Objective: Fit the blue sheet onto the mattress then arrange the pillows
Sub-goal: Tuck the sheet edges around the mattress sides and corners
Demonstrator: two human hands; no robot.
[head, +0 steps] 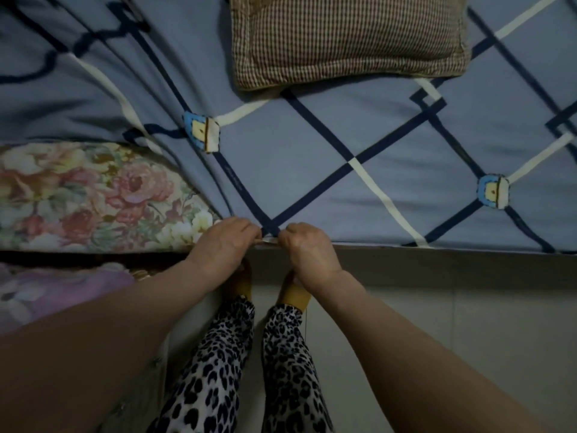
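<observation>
The blue cotton sheet with navy and cream lattice stripes (359, 145) covers most of the mattress; at left it lies bunched, leaving the floral-printed mattress (87, 195) bare. A brown checked pillow (349, 39) rests further in. Your left hand (221, 245) and right hand (307, 248) sit close together, each pinching the sheet's near hem, probably to draw it taut over the edge.

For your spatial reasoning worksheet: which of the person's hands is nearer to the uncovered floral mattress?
Left. The left hand grips the blue sheet's edge right beside the floral mattress corner; the right hand grips the same edge farther along, away from it.
</observation>
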